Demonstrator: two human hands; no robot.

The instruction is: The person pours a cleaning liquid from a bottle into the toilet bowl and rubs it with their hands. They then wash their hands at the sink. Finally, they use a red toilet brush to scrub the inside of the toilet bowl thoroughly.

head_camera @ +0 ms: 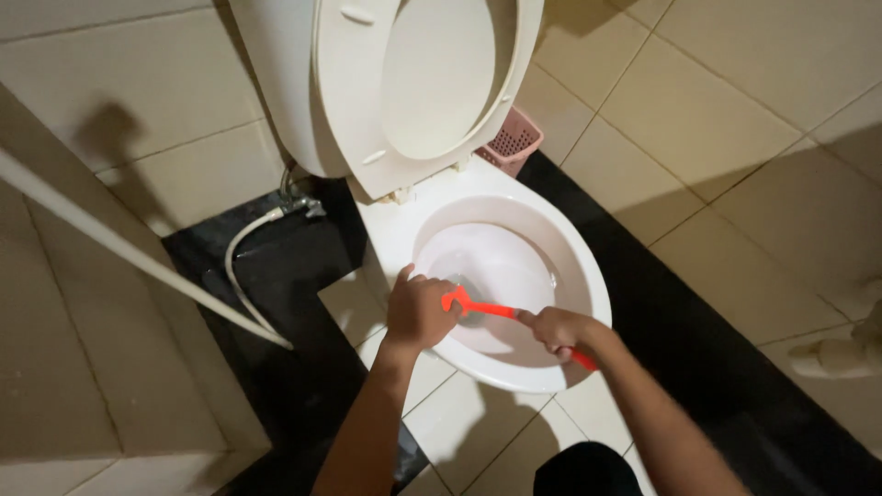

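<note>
A white toilet bowl point(579, 276) stands open, its seat and lid point(432, 83) tipped up against the tank. An orange-red brush handle point(491, 310) lies across the bowl's near side. My right hand point(556, 329) is closed around the handle's near part at the rim. My left hand point(418, 310) grips the handle's far end over the bowl's left edge. The brush head is hidden behind my left hand and down in the bowl.
A pink perforated basket point(514, 140) sits behind the toilet on the right. A white hose point(241, 266) loops from a wall valve on the left. A white bar point(138, 253) slants across the left wall. Beige tiles and a dark floor strip surround the toilet.
</note>
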